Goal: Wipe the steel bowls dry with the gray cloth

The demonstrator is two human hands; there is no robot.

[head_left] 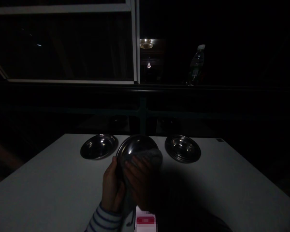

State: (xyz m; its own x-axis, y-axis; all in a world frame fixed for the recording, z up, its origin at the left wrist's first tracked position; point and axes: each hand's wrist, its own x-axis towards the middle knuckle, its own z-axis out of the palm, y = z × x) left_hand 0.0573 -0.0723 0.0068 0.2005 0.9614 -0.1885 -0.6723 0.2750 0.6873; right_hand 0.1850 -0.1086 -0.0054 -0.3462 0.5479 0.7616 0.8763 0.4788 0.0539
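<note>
A shiny metal bowl (137, 141) is held tilted over the near middle of the white table. My left hand (111, 187) grips its left rim, thumb on the near side. Across the bowl lies a grey cloth (156, 156), pressed against the metal by my right hand (139, 180), whose fingers are stretched over it. Deep shadow hides much of the right hand and forearm. To the left rests another metal bowl (99, 147). On the right sit several nested metal bowls (183, 148).
The white table (62, 180) stretches to both sides, its far edge just behind the bowls. Beyond it is a dark ledge with a clear plastic bottle (197, 64) and a window frame (136, 42). Something white and pink (146, 220) shows at the bottom edge.
</note>
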